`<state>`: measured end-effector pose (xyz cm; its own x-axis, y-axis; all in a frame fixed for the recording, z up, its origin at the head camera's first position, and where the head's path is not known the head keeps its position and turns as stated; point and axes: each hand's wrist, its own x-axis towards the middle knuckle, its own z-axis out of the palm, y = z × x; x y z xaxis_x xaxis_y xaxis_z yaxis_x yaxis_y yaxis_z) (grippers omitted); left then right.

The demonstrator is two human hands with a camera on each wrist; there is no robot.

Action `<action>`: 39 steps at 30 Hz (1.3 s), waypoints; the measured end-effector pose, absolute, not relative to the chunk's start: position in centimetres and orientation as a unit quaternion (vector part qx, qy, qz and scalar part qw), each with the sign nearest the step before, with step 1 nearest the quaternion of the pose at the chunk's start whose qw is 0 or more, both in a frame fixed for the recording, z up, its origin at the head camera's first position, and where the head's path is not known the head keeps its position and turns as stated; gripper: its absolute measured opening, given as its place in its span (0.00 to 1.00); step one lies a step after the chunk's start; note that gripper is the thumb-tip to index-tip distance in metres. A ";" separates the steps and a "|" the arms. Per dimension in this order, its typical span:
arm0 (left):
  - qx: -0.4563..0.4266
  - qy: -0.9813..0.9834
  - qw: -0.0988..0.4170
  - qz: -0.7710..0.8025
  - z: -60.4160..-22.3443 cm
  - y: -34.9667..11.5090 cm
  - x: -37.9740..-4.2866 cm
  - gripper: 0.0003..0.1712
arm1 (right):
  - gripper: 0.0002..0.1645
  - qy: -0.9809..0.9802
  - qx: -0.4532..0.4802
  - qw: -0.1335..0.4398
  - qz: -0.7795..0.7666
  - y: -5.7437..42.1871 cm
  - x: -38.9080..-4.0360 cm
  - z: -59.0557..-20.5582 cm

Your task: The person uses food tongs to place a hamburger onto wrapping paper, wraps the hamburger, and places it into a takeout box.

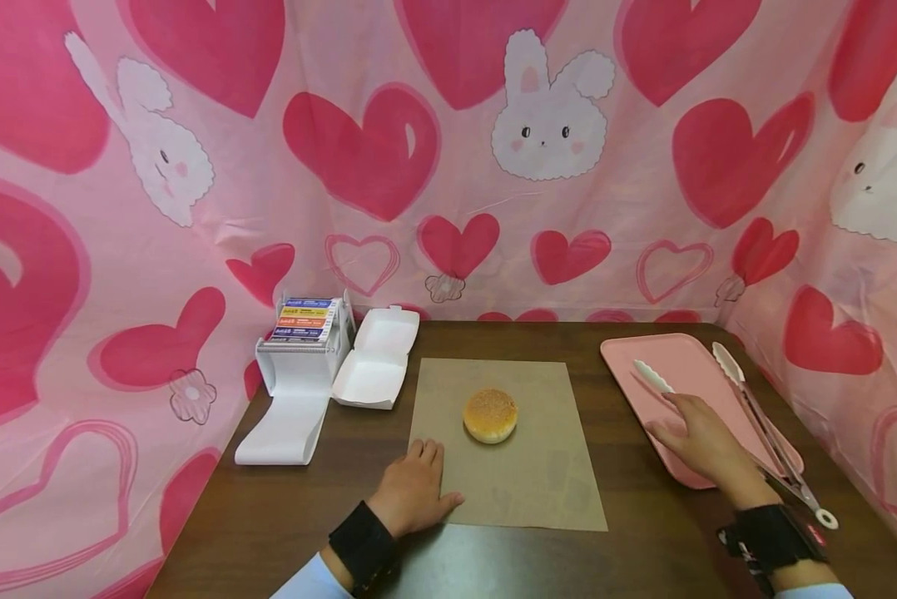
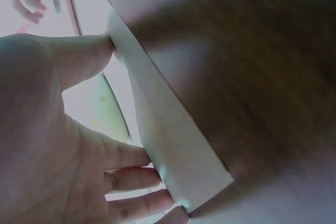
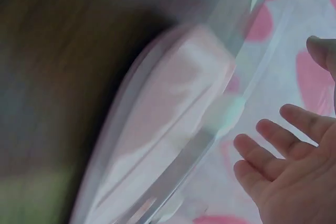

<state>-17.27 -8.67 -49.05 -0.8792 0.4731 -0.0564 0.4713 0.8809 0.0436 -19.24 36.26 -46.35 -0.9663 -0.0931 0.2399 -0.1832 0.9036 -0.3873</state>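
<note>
A round toasted bun (image 1: 490, 416) sits on a brown sheet of paper (image 1: 538, 482). My left hand (image 1: 413, 491) rests at the paper's left edge; in the left wrist view its thumb and extended fingertips touch the paper strip (image 2: 163, 129). On the right, my right hand (image 1: 703, 441) hovers over a pair of metal tongs (image 1: 765, 424) with pale tips, which lie spread apart on a pink tray (image 1: 676, 349). The right wrist view has the fingers (image 3: 262, 156) spread beside the tongs (image 3: 181, 166), with nothing held.
At the back left stands a white dispenser (image 1: 302, 366) with several colored packets and a long white flap. An unfolded white takeout box (image 1: 377, 366) lies next to it. A pink heart-and-rabbit cloth (image 1: 463, 191) hangs behind the dark wooden table (image 1: 269, 532).
</note>
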 end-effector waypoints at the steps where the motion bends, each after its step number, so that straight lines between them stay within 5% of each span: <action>1: 0.244 0.969 0.031 0.014 -49.1 -8.7 -17.3 0.47 | 0.41 -0.970 0.082 0.104 0.206 35.6 -19.4 -46.3; 19: 0.236 0.970 0.042 0.025 -49.0 -8.3 -17.2 0.48 | 0.36 -0.959 0.224 0.084 0.150 27.2 -25.1 -49.1; 39: 0.222 0.974 0.041 0.021 -48.8 -8.0 -17.3 0.51 | 0.28 -0.935 0.318 0.015 0.154 24.2 -28.8 -49.9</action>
<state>-17.27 -7.97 -48.76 -0.8983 0.4334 -0.0715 0.4300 0.9009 0.0592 -28.81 24.16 -49.86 -0.7974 -0.5899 0.1271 -0.5994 0.7502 -0.2790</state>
